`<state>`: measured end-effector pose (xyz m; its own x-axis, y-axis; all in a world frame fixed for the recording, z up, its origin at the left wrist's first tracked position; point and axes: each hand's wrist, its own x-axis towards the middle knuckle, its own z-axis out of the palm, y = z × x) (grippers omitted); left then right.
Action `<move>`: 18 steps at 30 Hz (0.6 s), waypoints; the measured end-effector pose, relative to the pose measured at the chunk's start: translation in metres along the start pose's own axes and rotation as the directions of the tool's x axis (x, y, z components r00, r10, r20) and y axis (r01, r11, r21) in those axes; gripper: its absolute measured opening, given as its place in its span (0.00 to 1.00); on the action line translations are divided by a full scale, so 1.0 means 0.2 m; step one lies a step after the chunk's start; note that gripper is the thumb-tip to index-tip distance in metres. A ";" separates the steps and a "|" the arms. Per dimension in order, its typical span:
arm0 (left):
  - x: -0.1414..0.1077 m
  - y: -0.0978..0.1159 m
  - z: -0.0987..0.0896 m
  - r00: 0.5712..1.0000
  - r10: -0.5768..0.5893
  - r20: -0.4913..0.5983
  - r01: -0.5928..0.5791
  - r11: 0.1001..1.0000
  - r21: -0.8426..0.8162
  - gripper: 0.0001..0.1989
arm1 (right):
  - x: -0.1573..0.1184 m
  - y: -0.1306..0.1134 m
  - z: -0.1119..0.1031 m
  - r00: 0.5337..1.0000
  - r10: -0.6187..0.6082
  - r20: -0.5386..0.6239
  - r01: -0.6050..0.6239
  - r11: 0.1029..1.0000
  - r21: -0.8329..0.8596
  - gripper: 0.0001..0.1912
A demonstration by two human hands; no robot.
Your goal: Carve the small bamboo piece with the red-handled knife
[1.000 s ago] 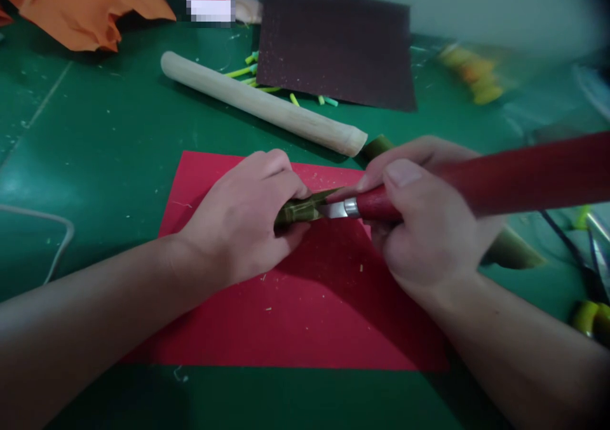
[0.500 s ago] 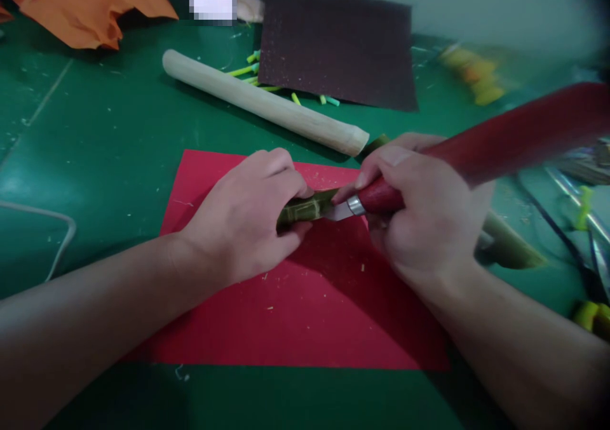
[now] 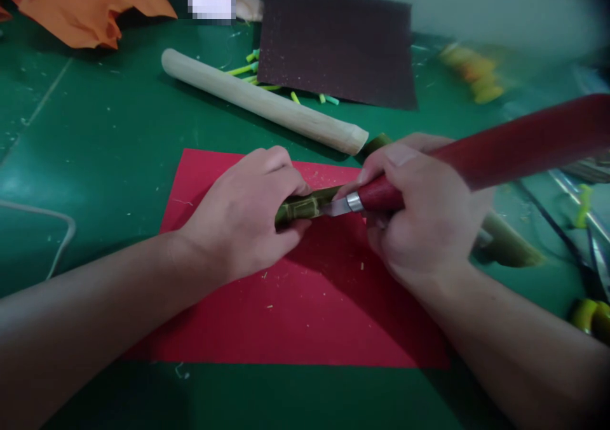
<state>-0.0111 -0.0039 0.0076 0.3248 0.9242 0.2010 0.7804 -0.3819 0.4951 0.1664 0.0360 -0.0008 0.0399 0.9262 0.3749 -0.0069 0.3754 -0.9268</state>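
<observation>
My left hand (image 3: 252, 211) is closed around a green bamboo piece (image 3: 305, 208) above a red sheet (image 3: 267, 328). Lines are scored into the bamboo near its node. My right hand (image 3: 419, 208) grips a carving knife (image 3: 515, 144) with a long dark red handle and a silver collar. Its short blade meets the bamboo just right of my left fingers. The right fingertips rest close to the blade, and the very tip of the knife is hard to make out. Small pale shavings lie scattered on the red sheet.
Behind my hands lies a pale wooden stick (image 3: 262, 100). Farther back, a dark brown sheet (image 3: 338, 46) covers several green straws. Crumpled orange paper (image 3: 95, 11) is at the far left. Another bamboo piece (image 3: 512, 242) and yellow-handled scissors (image 3: 591, 315) lie to the right.
The knife's handle end has dipped slightly, while the blade stays at almost the same spot on the bamboo. My left hand has barely moved.
</observation>
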 end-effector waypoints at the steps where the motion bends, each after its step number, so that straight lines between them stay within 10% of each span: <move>1: 0.00 0.00 0.00 1.000 0.003 0.003 -0.003 1.000 -0.001 0.03 | 0.00 0.00 0.00 1.000 -0.009 0.003 0.009 1.000 0.012 0.14; 18: -0.07 -0.05 -0.02 0.995 0.061 -0.073 -0.059 0.998 0.037 0.07 | 0.00 0.02 -0.01 0.999 0.020 0.048 -0.021 0.999 0.024 0.14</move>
<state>-0.0247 -0.0134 0.0026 0.3320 0.8968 0.2925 0.7793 -0.4354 0.4506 0.1688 0.0365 -0.0047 -0.0083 0.9340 0.3571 -0.0320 0.3567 -0.9337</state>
